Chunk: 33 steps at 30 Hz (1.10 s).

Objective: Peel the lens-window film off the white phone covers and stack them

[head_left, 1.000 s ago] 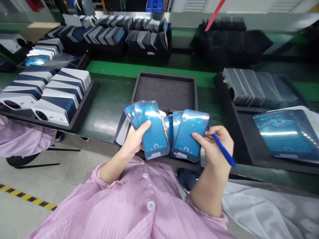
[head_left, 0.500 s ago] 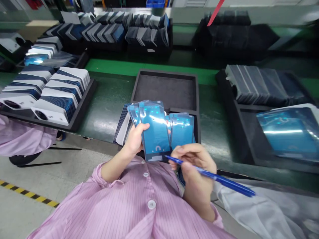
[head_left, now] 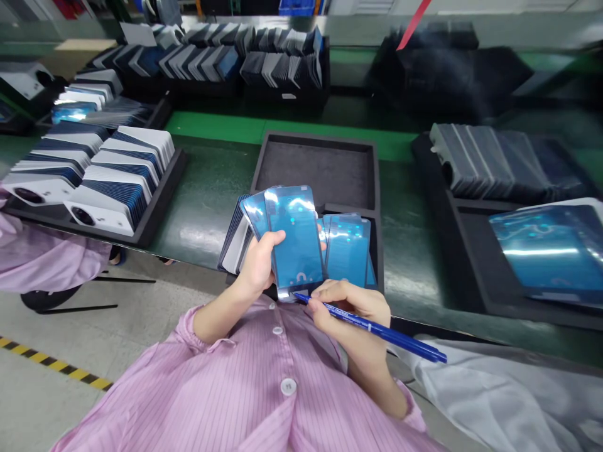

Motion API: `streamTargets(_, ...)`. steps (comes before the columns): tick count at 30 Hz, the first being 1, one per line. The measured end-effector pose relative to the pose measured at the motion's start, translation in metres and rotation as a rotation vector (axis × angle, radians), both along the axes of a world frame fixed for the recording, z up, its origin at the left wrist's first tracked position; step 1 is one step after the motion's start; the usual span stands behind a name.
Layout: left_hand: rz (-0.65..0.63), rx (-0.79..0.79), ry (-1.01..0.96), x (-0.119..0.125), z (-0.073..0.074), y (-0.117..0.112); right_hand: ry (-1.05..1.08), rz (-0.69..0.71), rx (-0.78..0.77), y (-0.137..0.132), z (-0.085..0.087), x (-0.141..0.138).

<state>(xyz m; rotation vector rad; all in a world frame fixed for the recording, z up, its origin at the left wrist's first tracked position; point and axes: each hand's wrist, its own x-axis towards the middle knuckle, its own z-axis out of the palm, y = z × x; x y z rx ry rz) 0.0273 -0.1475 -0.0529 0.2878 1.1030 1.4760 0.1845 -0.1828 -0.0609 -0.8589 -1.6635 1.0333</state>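
My left hand (head_left: 259, 260) is closed on a few flat blue film-covered panels (head_left: 296, 242), shaped like phone back covers and fanned a little, thumb on top. My right hand (head_left: 351, 307) grips a blue pen (head_left: 391, 334) whose tip touches or nearly touches the lower edge of the front panel, beside a small pale label. Behind that hand, more blue panels (head_left: 348, 248) lie in the near part of a black foam tray (head_left: 320, 169). Left of the held panels stands a row of white and dark panels (head_left: 235, 242), partly hidden by my left hand.
A black tray (head_left: 155, 216) of stacked white and blue panels stands on the left. On the right, another tray (head_left: 471, 257) holds dark wrapped panels and loose blue ones (head_left: 541, 251). More filled trays line the back of the green table (head_left: 211, 169). Another person's sleeve (head_left: 61, 251) shows at left.
My right hand has moved left with the pen, bringing its tip to the front panel's lower edge. The held panels have shifted slightly, still in my left hand.
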Motion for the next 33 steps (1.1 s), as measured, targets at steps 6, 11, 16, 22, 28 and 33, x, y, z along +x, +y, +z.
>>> streamTargets(6,-0.021,0.019,-0.007,-0.001,-0.001,-0.001,-0.041,0.004,-0.014,0.002,-0.003,0.001)
streamTargets(11,-0.124,0.048,-0.072,-0.002,0.002,-0.001,0.155,-0.089,-0.128,0.001,-0.006,0.005)
streamTargets(16,-0.084,0.067,0.036,0.001,0.0,-0.003,0.2,-0.383,-0.079,0.013,-0.007,0.002)
streamTargets(22,-0.133,0.178,0.113,0.0,-0.005,-0.004,0.169,-0.448,-0.165,0.037,-0.015,0.011)
streamTargets(28,-0.186,0.164,-0.107,-0.021,0.0,-0.001,-0.023,-0.594,-0.197,0.063,-0.033,0.06)
streamTargets(33,-0.243,0.213,-0.154,-0.022,0.005,-0.002,-0.116,-0.694,0.003,0.047,-0.021,0.05)
